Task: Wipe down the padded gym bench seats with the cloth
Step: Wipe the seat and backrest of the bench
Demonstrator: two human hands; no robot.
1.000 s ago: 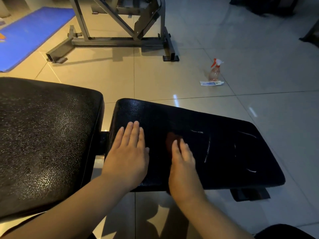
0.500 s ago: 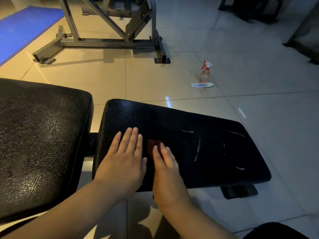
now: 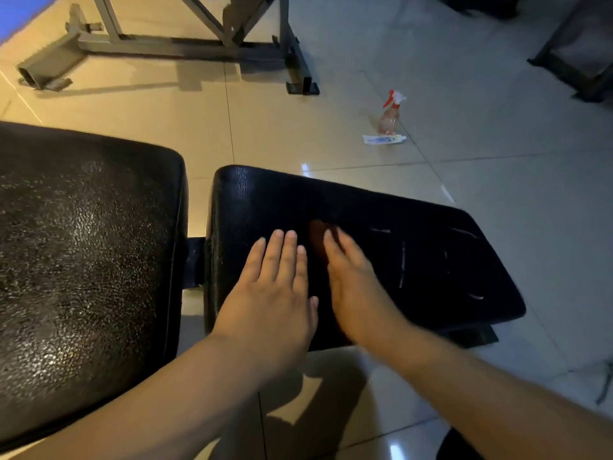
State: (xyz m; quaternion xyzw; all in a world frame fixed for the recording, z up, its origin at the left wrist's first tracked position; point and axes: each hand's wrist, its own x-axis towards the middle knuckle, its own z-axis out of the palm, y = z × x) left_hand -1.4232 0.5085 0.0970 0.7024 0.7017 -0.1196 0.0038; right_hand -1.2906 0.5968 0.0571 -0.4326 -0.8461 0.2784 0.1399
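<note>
Hands both down on the smaller seat pad (image 3: 431,260), centre frame. Left hand (image 3: 268,293) flat, palm down, fingers straight and together, on the pad's near-left part. Right hand (image 3: 358,293) just beside it, blurred, fingers extended, pressing the dark reddish cloth (image 3: 317,232) onto the pad. The cloth is mostly under the fingers, with a bit showing past the fingertips. Pale streaks on the pad right of the hands. Larger cracked back pad (image 3: 83,260) fills frame left, narrow gap between pads. Farther, upper right on the tiled floor (image 3: 497,194): spray bottle (image 3: 389,114), flat tube (image 3: 383,139) just in front. Grey steel frame (image 3: 182,44) along the top.
</note>
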